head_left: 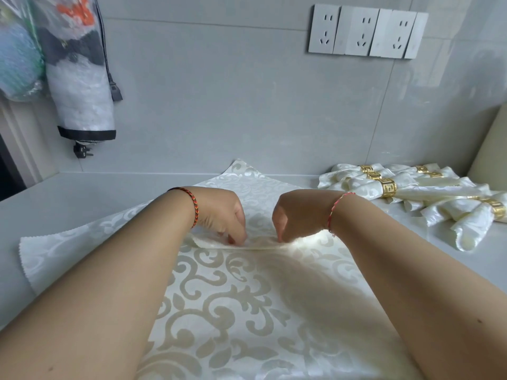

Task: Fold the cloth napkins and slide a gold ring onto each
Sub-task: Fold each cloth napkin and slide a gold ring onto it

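Observation:
A cream damask napkin (pixel 233 297) with a scroll pattern lies spread on the grey counter (pixel 82 193), one corner pointing at the wall. Across its middle runs a raised pleat (pixel 258 244). My left hand (pixel 219 212) pinches that pleat from the left with fingers curled down. My right hand (pixel 299 215) pinches the same pleat from the right. The fingertips of both hands are partly hidden in the fold. At the right lies a pile of rolled napkins (pixel 428 193), each with a gold ring (pixel 386 188) around it.
A tiled wall with a row of sockets (pixel 365 31) rises just behind the counter. Hanging bags and a folded umbrella (pixel 79 78) with black plugs sit at the upper left. A cream chair back (pixel 491 152) stands at the far right.

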